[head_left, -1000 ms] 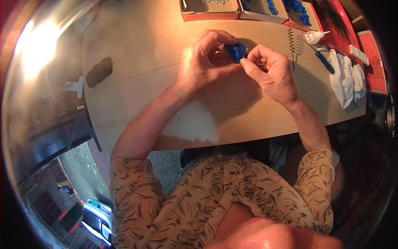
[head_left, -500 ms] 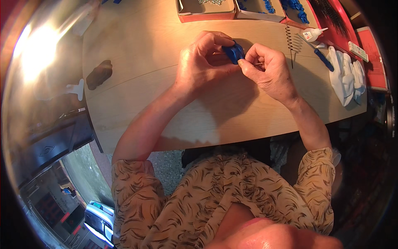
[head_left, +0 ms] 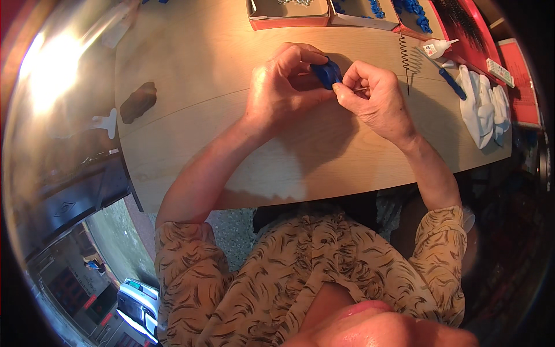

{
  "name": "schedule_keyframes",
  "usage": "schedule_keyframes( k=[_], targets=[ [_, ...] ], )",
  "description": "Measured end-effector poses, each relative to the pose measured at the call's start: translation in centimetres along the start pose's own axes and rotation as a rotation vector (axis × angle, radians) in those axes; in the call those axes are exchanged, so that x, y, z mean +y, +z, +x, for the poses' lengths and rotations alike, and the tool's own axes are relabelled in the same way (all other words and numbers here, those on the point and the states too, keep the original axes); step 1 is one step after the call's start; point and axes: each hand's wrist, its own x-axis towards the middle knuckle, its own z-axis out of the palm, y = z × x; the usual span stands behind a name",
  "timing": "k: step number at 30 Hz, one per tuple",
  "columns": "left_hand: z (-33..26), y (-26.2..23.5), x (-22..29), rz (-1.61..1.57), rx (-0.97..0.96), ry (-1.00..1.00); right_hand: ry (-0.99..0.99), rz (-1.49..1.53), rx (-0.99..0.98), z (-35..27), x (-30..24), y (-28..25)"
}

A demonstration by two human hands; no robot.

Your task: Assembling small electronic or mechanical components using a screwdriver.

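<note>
A small blue piece of folded ribbon is held up over the table between my two hands. My left hand curves around its left side, with fingers above and thumb below, closed on it. From the right, my right hand pinches the lower right edge between thumb and forefinger. A thin, light sliver like a needle shows at the fingers of that hand; most of it is hidden.
Shallow boxes at the far edge hold clear beads and blue pieces. To the right are a coiled black wire, a white glue bottle, a blue-handled tool and white gloves. A dark lump lies at left.
</note>
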Motion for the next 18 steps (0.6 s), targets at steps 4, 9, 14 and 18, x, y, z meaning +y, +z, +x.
schedule_keyframes(
  k=[4, 9, 14, 18],
  targets=[
    [0.0, -0.1, -0.3, -0.024, -0.007, 0.008, -0.003, 0.017, -0.010, 0.0, 0.1, -0.1],
    [0.1, 0.0, 0.1, -0.020, -0.019, -0.014, -0.003, -0.012, -0.009, 0.1, 0.2, -0.2],
    [0.2, -0.2, -0.2, -0.031, -0.037, -0.003, 0.023, 0.000, -0.019, 0.2, 0.2, -0.3],
    [0.1, -1.3, -0.2, -0.293, -0.120, -0.163, 0.026, 0.131, -0.120, 0.4, 0.2, -1.1]
  ],
)
